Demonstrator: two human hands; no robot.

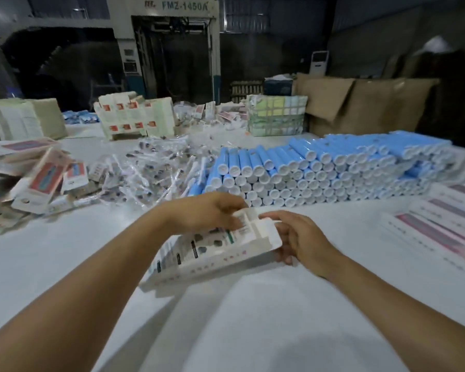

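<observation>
My left hand (pixel 207 212), fingers curled, clamps the carton (pixel 207 257) steady | my right hand (pixel 302 238) fingers pinch its 3 o'clock flap (pixel 270 233), probably for tucking

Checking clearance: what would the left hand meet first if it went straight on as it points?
The left hand grips the carton; beyond it, probably the blue tubes, though depth is unclear.

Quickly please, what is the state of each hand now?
Left hand: grips the white carton near its open end.
Right hand: holds the same carton at that end.
</observation>
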